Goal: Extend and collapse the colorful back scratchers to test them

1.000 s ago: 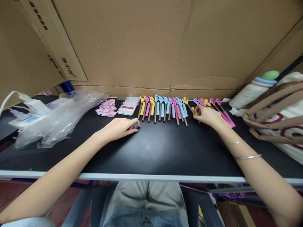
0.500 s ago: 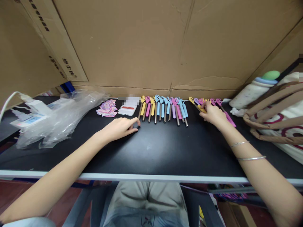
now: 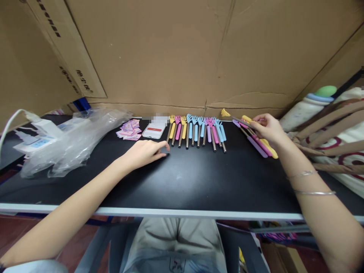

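Observation:
My right hand is closed on a yellow back scratcher, raised off the desk with its claw end pointing left. Beneath it lie several more back scratchers, with purple, pink and yellow handles, slanting across one another. Resting on the desk, my left hand has its fingers loosely bent and its thumb and forefinger apart, holding nothing. Just beyond it runs a row of back scratchers with yellow, pink, blue and purple handles, claws toward the cardboard.
A white phone and small pink printed cards lie left of the row. Clear plastic bags partly cover a power strip. A white bottle and a cloth bag stand at right. Cardboard walls the back.
My right hand has lifted the yellow back scratcher and moved right and up with it. The back scratchers beneath show more now. My left hand has stayed put.

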Motion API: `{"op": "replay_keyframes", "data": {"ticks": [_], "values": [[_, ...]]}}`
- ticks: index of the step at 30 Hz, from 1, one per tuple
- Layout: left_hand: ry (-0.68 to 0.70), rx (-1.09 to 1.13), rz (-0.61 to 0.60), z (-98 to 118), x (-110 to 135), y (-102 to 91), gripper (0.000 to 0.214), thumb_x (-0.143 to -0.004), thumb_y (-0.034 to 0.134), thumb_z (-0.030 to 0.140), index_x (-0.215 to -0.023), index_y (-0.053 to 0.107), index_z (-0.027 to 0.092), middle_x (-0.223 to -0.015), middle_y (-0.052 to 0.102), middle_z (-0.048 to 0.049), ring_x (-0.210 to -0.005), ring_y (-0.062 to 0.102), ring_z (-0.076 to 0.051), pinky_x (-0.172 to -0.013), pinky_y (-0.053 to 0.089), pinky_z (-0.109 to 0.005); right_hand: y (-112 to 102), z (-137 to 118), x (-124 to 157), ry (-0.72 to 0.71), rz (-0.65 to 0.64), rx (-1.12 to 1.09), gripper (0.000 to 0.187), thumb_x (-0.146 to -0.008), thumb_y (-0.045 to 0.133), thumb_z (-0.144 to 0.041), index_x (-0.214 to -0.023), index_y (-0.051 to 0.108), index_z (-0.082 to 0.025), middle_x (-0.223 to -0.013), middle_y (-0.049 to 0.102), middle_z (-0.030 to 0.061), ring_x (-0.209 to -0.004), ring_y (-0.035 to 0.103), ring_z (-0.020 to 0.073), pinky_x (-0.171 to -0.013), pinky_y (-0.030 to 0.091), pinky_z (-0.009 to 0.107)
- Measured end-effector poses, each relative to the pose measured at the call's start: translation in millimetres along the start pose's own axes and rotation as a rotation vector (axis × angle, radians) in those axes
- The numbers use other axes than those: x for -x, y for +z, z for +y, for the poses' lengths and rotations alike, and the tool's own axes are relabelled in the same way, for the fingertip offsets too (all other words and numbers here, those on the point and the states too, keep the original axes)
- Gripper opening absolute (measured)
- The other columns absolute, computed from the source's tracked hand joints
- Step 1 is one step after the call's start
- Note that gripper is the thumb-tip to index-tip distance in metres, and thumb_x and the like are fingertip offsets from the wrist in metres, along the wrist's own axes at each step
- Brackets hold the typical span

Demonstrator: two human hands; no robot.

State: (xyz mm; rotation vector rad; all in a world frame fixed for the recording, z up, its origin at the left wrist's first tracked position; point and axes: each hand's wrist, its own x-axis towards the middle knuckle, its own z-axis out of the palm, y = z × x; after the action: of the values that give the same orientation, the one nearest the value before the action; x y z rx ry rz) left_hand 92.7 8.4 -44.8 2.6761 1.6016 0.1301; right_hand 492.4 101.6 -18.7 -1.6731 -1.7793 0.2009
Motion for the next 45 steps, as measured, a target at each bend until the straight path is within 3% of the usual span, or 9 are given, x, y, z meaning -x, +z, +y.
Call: {"op": "replay_keyframes", "data": {"ticks": [4, 9, 14, 19, 24, 28, 33, 39, 45], "values": [[0.044, 0.006, 0.069, -2, 0, 2.4, 0.016, -0.092, 0.050, 0.031, -0.106, 0.058, 0.027, -0.078, 0.067, 0.0045, -0.067, 0.061, -0.012, -0.059, 0.035, -0.020, 2, -13, 7, -0.019, -0.127, -0.283, 0.026, -0.087, 0.052, -0.044, -0.091, 0.037, -0.024, -0.061, 0.048, -0.0063, -0.040, 0.032, 0.0045, -0.045, 0.039, 0.024], [0.134, -0.036, 0.306, 0, 0, 3.4, 0.020, -0.094, 0.046, 0.031, -0.097, 0.065, 0.025, -0.091, 0.065, -0.0012, -0.078, 0.059, -0.014, -0.065, 0.040, -0.022, 18, -32, 20, -0.105, -0.293, -0.617, 0.046, -0.071, 0.070, -0.055, -0.091, 0.044, -0.023, -0.063, 0.050, -0.0078, -0.038, 0.033, 0.0034, -0.040, 0.036, 0.022], [0.271, -0.042, 0.438, 8, -5, -2.7, 0.027, -0.097, 0.040, 0.031, -0.097, 0.065, 0.023, -0.096, 0.068, -0.0035, -0.100, 0.052, -0.020, -0.086, 0.043, -0.030, 42, -54, 40, -0.192, -0.441, -0.504, 0.034, -0.081, 0.061, -0.049, -0.090, 0.044, -0.021, -0.072, 0.056, -0.0042, -0.040, 0.041, 0.0041, -0.036, 0.034, 0.019], [0.345, -0.121, 0.460, 16, -22, -13.3, 0.027, -0.096, 0.042, 0.033, -0.107, 0.063, 0.021, -0.115, 0.064, -0.0063, -0.115, 0.048, -0.024, -0.098, 0.037, -0.037, 59, -70, 58, -0.461, -0.392, -0.417, 0.021, -0.083, 0.058, -0.038, -0.090, 0.048, -0.021, -0.089, 0.058, 0.0011, -0.055, 0.050, 0.0074, -0.048, 0.042, 0.021], [0.315, -0.172, 0.305, 26, -40, -14.6, 0.031, -0.096, 0.041, 0.040, -0.106, 0.062, 0.019, -0.098, 0.068, -0.0073, -0.094, 0.060, -0.022, -0.086, 0.040, -0.034, 61, -79, 68, -0.634, -0.324, -0.323, 0.012, -0.086, 0.055, -0.032, -0.089, 0.052, -0.021, -0.086, 0.061, 0.0022, -0.069, 0.055, 0.0122, -0.064, 0.044, 0.024], [0.164, -0.215, 0.120, 31, -38, -7.6, 0.035, -0.097, 0.036, 0.044, -0.109, 0.061, 0.022, -0.085, 0.070, -0.0056, -0.074, 0.064, -0.019, -0.063, 0.037, -0.026, 62, -79, 70, -0.646, -0.341, -0.265, 0.012, -0.087, 0.053, -0.033, -0.090, 0.054, -0.022, -0.088, 0.063, 0.0029, -0.075, 0.058, 0.0145, -0.070, 0.045, 0.026], [0.044, -0.249, 0.116, 31, -24, -4.7, 0.040, -0.096, 0.035, 0.053, -0.108, 0.061, 0.025, -0.082, 0.071, -0.0058, -0.073, 0.066, -0.019, -0.054, 0.029, -0.023, 66, -78, 71, -0.644, -0.379, -0.271, 0.011, -0.087, 0.054, -0.033, -0.090, 0.054, -0.023, -0.089, 0.064, 0.0024, -0.073, 0.060, 0.0136, -0.068, 0.046, 0.026], [-0.019, -0.159, 0.252, 20, -12, 2.4, 0.030, -0.094, 0.045, 0.046, -0.101, 0.065, 0.026, -0.085, 0.072, -0.0027, -0.079, 0.066, -0.021, -0.058, 0.033, -0.026, 62, -78, 70, -0.566, -0.394, -0.349, 0.013, -0.086, 0.056, -0.035, -0.090, 0.053, -0.022, -0.087, 0.065, 0.0024, -0.065, 0.061, 0.0124, -0.063, 0.049, 0.027], [0.073, -0.112, 0.308, 9, -8, 13.1, 0.026, -0.095, 0.045, 0.037, -0.097, 0.065, 0.023, -0.089, 0.071, -0.0034, -0.088, 0.061, -0.021, -0.078, 0.035, -0.033, 62, -71, 63, -0.422, -0.380, -0.541, 0.024, -0.086, 0.058, -0.042, -0.101, 0.051, -0.025, -0.092, 0.068, 0.0037, -0.071, 0.064, 0.0152, -0.065, 0.053, 0.030]]}}
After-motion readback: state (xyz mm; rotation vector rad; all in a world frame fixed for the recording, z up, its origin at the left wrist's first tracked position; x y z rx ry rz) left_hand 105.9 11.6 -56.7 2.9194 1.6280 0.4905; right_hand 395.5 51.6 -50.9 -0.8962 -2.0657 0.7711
